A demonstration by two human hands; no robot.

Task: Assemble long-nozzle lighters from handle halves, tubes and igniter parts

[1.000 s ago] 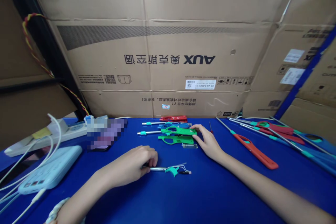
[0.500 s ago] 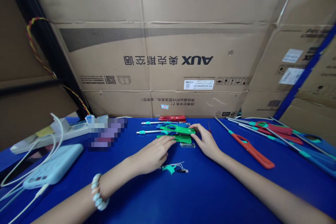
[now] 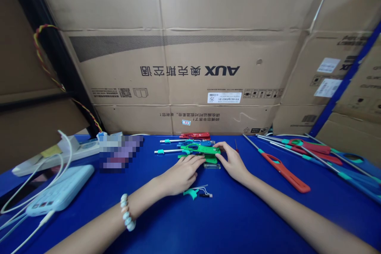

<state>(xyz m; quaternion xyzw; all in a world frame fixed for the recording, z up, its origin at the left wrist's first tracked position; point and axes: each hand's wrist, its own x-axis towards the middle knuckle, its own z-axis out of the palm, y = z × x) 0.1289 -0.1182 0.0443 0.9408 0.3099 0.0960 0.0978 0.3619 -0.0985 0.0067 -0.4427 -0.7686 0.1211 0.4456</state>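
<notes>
My right hand (image 3: pixel 233 162) pinches the right end of a green lighter casing (image 3: pixel 205 149) between thumb and fingers. A metal lighter tube (image 3: pixel 172 151) with a teal collar extends left from this casing. Just in front lies a second green casing half (image 3: pixel 211 159), partly covered by my left hand (image 3: pixel 181 172). The left fingers are stretched over it, and the thumb stays apart below. A clear small fuel tank (image 3: pixel 212 166) lies between my hands. Nearer me are a teal trigger (image 3: pixel 191 194) and a black igniter with white wires (image 3: pixel 204 195).
Behind are a blue lighter part (image 3: pixel 186 143) and a red casing (image 3: pixel 195 135). Several long lighters, including an orange one (image 3: pixel 285 172), lie at right. A pale blue power bank (image 3: pixel 61 190) with cables and a power strip (image 3: pixel 80 150) occupy the left. Cardboard (image 3: pixel 190 47) walls the back.
My left hand has shifted slightly right along the lower green casing. My right hand keeps its pinch on the upper green casing, whose right end sits slightly lower. The view has shifted slightly.
</notes>
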